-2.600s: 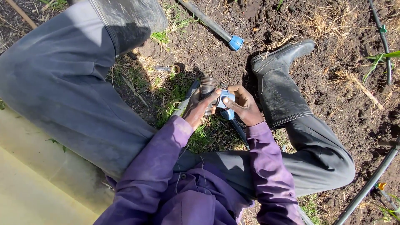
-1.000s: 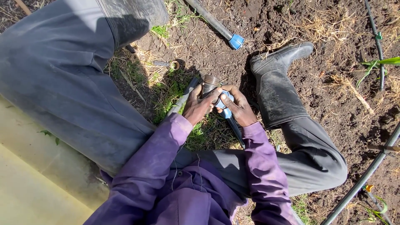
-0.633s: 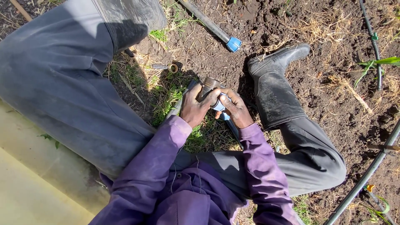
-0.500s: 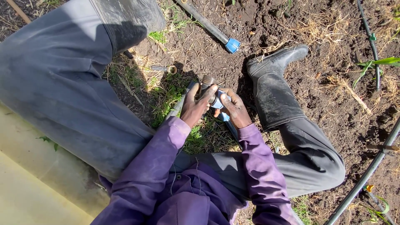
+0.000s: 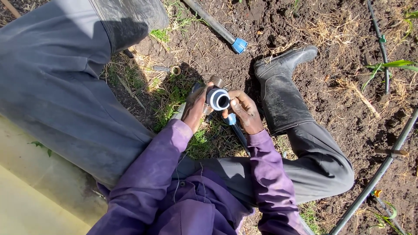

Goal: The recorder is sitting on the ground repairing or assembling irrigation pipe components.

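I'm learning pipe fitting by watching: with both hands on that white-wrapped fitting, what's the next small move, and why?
Probably press the wrap flat with the right hand. The threaded fitting faces up, its end already banded white, the left hand gripping it from the side and the right thumb resting against the band. A blue-capped black pipe lies apart on the soil.

Now turned open end up toward the camera: white pipe fitting [image 5: 218, 99], hidden under the fingers a moment ago. Spread a little apart around it: left hand [image 5: 195, 109] and right hand [image 5: 245, 112], earlier closed tight together. Shows below the right thumb again: blue piece [image 5: 231, 119].
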